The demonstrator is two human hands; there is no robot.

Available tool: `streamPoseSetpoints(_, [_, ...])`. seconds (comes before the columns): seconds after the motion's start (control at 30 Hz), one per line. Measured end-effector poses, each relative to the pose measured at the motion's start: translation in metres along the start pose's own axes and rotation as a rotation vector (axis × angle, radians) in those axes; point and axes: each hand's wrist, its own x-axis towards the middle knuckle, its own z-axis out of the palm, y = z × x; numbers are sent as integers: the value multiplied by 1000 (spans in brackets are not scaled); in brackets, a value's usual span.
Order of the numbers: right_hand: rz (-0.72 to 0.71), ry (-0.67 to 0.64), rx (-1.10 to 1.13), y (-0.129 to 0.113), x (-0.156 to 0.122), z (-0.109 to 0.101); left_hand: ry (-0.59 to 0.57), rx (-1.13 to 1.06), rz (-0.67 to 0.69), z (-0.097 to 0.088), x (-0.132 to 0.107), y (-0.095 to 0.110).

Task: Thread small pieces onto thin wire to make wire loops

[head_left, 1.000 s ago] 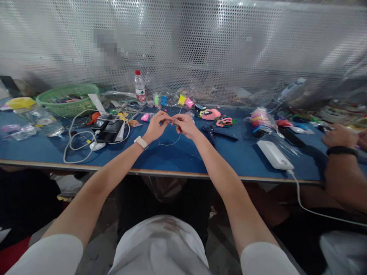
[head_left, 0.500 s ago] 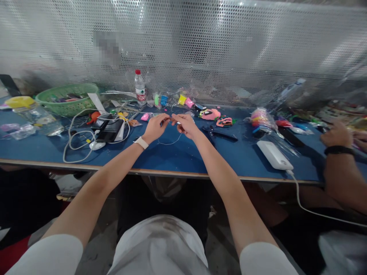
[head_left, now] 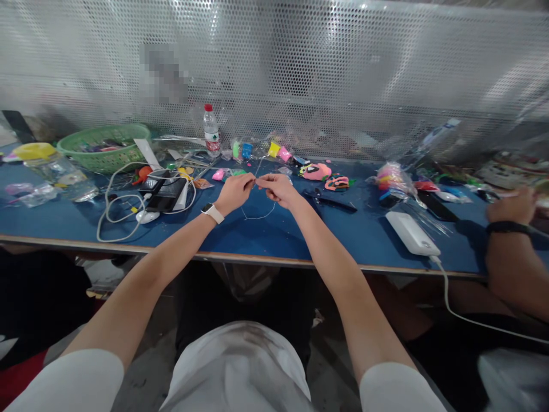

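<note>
My left hand (head_left: 235, 191) and my right hand (head_left: 277, 189) meet fingertip to fingertip above the blue table (head_left: 274, 234). Both are pinched on a thin pale wire (head_left: 257, 216). The wire hangs below them in a small loop, and one end sticks up between the fingers. A white watch sits on my left wrist. Just behind the hands lie small bright lumps of clay (head_left: 273, 150) in clear wrappers and a pink clay figure (head_left: 315, 170).
A green basket (head_left: 103, 147), a water bottle (head_left: 210, 130), and a black device with white cables (head_left: 165, 191) lie to the left. A white power bank (head_left: 412, 233) and bagged clay (head_left: 392, 177) lie right. Another person's arm (head_left: 512, 246) rests at far right. Perforated metal screen behind.
My hands have stayed together on the wire, shifting slightly; the hanging loop has swung a little. The other person's hand at far right has moved farther right.
</note>
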Motion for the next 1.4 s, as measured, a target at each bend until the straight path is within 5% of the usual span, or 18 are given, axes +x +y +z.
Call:
streamPoseSetpoints(0.43, [-384,22,-170,15,5,3,28,-85,-112,-6,4,3])
streamPoseSetpoints(0.73, [-408,-5,-125,21,10,5,33,-237,-157,-7,6,0])
streamPoseSetpoints(1.1, [-429,172,-329,17,-1,15,42,-307,-188,-3,5,0])
streamPoseSetpoints(1.4, [-641,251,-539,20,5,9,6,-473,-225,-3,6,-1])
